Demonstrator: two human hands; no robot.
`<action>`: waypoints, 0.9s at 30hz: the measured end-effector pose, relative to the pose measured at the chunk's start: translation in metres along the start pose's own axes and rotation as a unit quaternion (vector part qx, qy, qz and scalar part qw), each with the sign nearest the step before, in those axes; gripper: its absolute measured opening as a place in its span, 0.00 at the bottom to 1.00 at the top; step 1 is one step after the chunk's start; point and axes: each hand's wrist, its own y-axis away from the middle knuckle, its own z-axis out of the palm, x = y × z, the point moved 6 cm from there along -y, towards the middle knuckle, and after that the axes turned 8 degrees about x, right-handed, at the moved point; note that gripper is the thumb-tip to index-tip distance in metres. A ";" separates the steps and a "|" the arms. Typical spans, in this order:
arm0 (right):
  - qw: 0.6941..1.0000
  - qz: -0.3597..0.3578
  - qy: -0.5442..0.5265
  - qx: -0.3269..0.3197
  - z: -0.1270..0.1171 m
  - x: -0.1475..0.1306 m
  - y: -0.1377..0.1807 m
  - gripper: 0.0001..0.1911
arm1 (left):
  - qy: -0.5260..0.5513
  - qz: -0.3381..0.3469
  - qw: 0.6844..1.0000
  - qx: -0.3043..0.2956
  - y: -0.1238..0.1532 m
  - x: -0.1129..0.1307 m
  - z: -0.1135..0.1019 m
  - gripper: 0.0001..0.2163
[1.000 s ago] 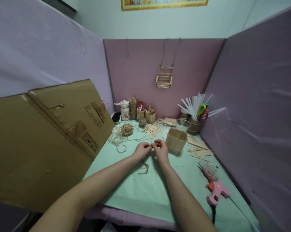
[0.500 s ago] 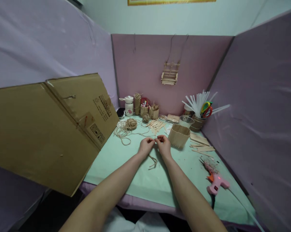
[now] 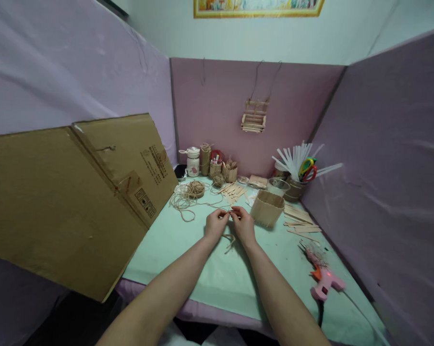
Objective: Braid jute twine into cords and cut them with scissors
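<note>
Just left of the basket (image 3: pixel 267 209), the fingertips of the left hand (image 3: pixel 216 225) and right hand (image 3: pixel 243 225) hide most of the twine (image 3: pixel 232 237) they pinch; whether it is knotted there is too small to tell. High above the basket, the top edge crops the framed picture (image 3: pixel 258 7). Far left of the basket, the cardboard (image 3: pixel 58 192) is cut off by the left edge, its print (image 3: pixel 154 165) too small to read.

A large cardboard sheet (image 3: pixel 62 202) slants left of a white lidded bottle (image 3: pixel 193 164)
</note>
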 end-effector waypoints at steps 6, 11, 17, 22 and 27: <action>1.000 0.009 -0.014 0.014 0.000 -0.006 0.002 0.14 | 0.041 -0.006 0.999 0.024 0.001 0.000 -0.004 0.06; 0.997 0.070 -0.037 0.020 0.001 0.003 0.001 0.15 | 0.090 -0.018 0.996 0.022 0.000 -0.001 -0.004 0.07; 0.992 0.097 -0.073 0.027 0.002 0.010 -0.001 0.17 | 0.133 -0.064 0.989 -0.015 -0.002 -0.008 0.002 0.08; 0.985 0.133 -0.106 0.010 0.004 0.014 0.001 0.19 | 0.135 -0.064 0.988 -0.027 -0.003 -0.012 0.005 0.09; 0.987 0.125 -0.103 0.016 0.002 0.014 0.001 0.17 | 0.127 -0.070 0.989 -0.027 -0.002 -0.014 0.007 0.08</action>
